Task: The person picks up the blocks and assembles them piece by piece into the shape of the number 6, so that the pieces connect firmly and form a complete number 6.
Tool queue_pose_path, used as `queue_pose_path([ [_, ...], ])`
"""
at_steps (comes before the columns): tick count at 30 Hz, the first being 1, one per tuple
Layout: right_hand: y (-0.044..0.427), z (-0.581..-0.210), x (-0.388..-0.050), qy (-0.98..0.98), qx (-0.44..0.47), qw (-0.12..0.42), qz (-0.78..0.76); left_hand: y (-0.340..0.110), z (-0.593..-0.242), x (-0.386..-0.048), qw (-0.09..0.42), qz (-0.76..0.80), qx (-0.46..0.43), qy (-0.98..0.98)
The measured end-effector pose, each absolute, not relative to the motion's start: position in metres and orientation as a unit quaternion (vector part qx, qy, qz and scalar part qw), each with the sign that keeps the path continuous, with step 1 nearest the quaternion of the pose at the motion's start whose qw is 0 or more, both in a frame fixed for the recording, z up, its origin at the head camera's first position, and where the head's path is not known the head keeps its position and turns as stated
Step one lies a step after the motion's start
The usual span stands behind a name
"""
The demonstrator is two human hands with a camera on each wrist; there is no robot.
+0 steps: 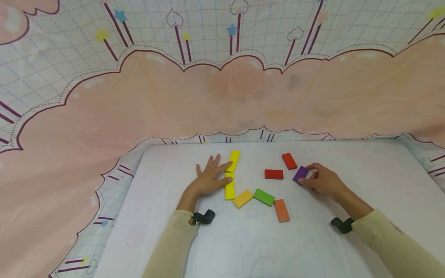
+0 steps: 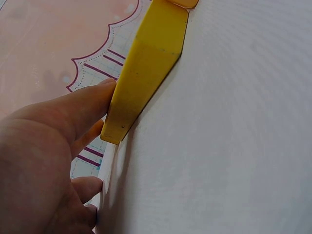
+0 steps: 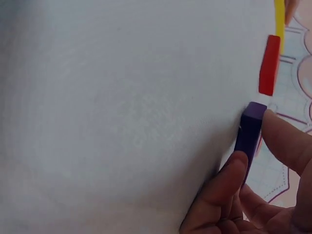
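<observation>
My right hand (image 1: 324,180) pinches a purple rectangular block (image 1: 300,173) between thumb and fingers, right of the other blocks. In the right wrist view the purple block (image 3: 251,129) is held by its sides, with a red block (image 3: 269,66) beyond it. On the left, two yellow blocks form a nearly straight, end-to-end line. My left hand (image 1: 207,179) lies beside them with fingers spread, its index finger touching the far yellow block (image 1: 235,157) and its thumb on the near yellow block (image 1: 230,192). The left wrist view shows a fingertip against a yellow block (image 2: 146,68).
From the near yellow block a curve continues through an amber block (image 1: 243,199), a green block (image 1: 264,197) and an orange block (image 1: 282,211). Two red blocks, one lying crosswise (image 1: 274,174) and one slanted (image 1: 289,161), are left of the purple one. All lie on a white table (image 1: 167,170).
</observation>
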State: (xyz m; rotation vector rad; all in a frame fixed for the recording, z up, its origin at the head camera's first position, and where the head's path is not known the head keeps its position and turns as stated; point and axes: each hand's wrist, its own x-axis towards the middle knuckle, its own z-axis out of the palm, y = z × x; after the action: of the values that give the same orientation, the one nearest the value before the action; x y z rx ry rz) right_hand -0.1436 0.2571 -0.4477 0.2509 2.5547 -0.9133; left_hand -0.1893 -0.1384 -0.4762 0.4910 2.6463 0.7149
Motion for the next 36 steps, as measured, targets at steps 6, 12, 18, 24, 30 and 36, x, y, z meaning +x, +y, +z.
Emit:
queue_pose_path([
  [6,0.252,-0.447,-0.142,0.922,0.076,0.194,-0.326,-0.139,-0.475,-0.189,0.178,0.249,0.171,0.937],
  [12,0.249,-0.448,-0.14,0.92,0.082,0.184,-0.336,-0.139,-0.475,-0.188,0.178,0.249,0.17,0.937],
  [18,0.248,-0.446,-0.134,0.914,0.083,0.168,-0.359,-0.138,-0.474,-0.188,0.178,0.253,0.172,0.936],
  [24,0.251,-0.445,-0.125,0.913,0.059,0.152,-0.374,-0.139,-0.476,-0.188,0.175,0.253,0.173,0.936],
  [30,0.252,-0.449,-0.114,0.903,0.025,0.155,-0.4,-0.139,-0.477,-0.188,0.178,0.255,0.172,0.935],
  [36,0.248,-0.451,-0.103,0.885,0.016,0.17,-0.433,-0.139,-0.478,-0.189,0.176,0.256,0.172,0.935],
])
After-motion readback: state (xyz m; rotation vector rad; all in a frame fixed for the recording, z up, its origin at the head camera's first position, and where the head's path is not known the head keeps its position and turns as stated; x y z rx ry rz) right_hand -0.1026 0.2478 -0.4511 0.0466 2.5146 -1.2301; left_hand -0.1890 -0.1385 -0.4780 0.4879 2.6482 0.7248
